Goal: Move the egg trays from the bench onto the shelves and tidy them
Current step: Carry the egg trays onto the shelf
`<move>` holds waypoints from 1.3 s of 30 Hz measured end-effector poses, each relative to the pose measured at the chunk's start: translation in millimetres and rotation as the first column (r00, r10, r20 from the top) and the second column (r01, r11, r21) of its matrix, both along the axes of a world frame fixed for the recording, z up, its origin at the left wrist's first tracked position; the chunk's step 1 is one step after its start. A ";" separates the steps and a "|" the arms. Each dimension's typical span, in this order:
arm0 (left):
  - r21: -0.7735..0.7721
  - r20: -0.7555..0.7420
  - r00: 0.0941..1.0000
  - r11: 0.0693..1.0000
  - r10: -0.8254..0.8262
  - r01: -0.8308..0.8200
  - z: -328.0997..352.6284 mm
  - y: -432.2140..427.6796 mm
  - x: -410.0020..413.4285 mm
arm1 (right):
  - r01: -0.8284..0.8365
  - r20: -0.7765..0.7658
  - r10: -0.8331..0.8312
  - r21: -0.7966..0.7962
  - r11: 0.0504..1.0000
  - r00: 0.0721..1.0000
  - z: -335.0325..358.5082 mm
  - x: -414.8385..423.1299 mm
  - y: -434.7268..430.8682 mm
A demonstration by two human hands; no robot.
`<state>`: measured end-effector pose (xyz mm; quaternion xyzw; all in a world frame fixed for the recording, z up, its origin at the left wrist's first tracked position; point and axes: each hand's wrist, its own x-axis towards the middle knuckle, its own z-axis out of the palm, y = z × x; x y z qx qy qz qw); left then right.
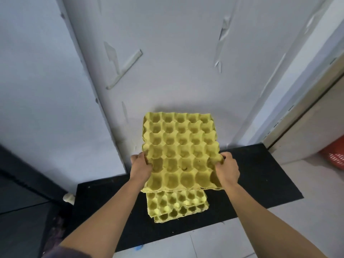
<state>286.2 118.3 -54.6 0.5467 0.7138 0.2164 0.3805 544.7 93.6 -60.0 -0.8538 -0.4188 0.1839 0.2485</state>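
Observation:
A stack of yellow egg trays (179, 146) is held up in the middle of the view, cups facing me. My left hand (140, 164) grips its left edge, thumb curled over the rim. My right hand (227, 168) grips the right edge the same way. Below it, more yellow egg trays (176, 205) lie piled unevenly on a black bench surface (260, 174).
A pale wall with peeling strips (167, 62) rises right behind the bench. A dark frame (22, 174) stands at the left. At the right edge are a door frame (307, 118) and a red basket (335, 153). Light floor tiles (214, 243) lie in front.

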 end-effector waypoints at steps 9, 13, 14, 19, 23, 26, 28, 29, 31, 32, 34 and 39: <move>0.090 -0.046 0.996 0.993 0.075 -0.071 27.2 -24.8 -21.5 | -0.079 0.049 0.074 0.113 0.990 0.996 22.2 -20.8 -14.9; 0.152 -0.034 0.986 0.976 0.162 -0.155 39.2 -49.9 -33.7 | -0.146 0.026 0.144 0.167 0.975 0.989 26.3 -32.6 -25.0; 0.173 -0.031 0.982 0.969 0.185 -0.177 42.8 -58.0 -36.8 | -0.165 0.016 0.165 0.184 0.969 0.986 28.0 -35.6 -29.3; 0.286 0.051 0.951 0.908 0.306 -0.307 74.4 -106.5 -53.2 | -0.252 -0.072 0.283 0.284 0.925 0.957 46.9 -59.3 -52.3; 0.395 0.117 0.897 0.809 0.426 -0.436 113.0 -150.7 -77.6 | -0.320 -0.126 0.399 0.408 0.855 0.908 71.8 -96.7 -65.6; 0.465 0.095 0.838 0.721 0.538 -0.515 144.3 -188.3 -100.8 | -0.368 -0.149 0.483 0.469 0.803 0.863 95.0 -135.0 -75.2; 0.516 0.090 0.796 0.655 0.599 -0.552 162.1 -214.6 -119.6 | -0.407 -0.156 0.549 0.513 0.755 0.821 113.1 -164.2 -85.0; 0.546 0.088 0.775 0.621 0.626 -0.563 170.9 -227.8 -129.4 | -0.418 -0.166 0.577 0.537 0.733 0.800 122.0 -179.5 -90.2; 0.591 0.081 0.737 0.563 0.671 -0.578 185.1 -250.0 -150.0 | -0.427 -0.182 0.623 0.582 0.692 0.761 138.5 -207.9 -100.8; 0.607 0.087 0.715 0.532 0.694 -0.591 192.8 -262.8 -161.7 | -0.436 -0.186 0.649 0.602 0.669 0.738 147.3 -223.7 -107.6; 0.644 0.102 0.682 0.475 0.724 -0.600 208.0 -288.1 -184.2 | -0.451 -0.188 0.700 0.645 0.617 0.689 163.3 -254.2 -121.0; 0.733 0.119 0.631 0.360 0.767 -0.577 247.8 -346.5 -247.9 | -0.448 -0.180 0.786 0.737 0.506 0.591 203.5 -331.8 -161.3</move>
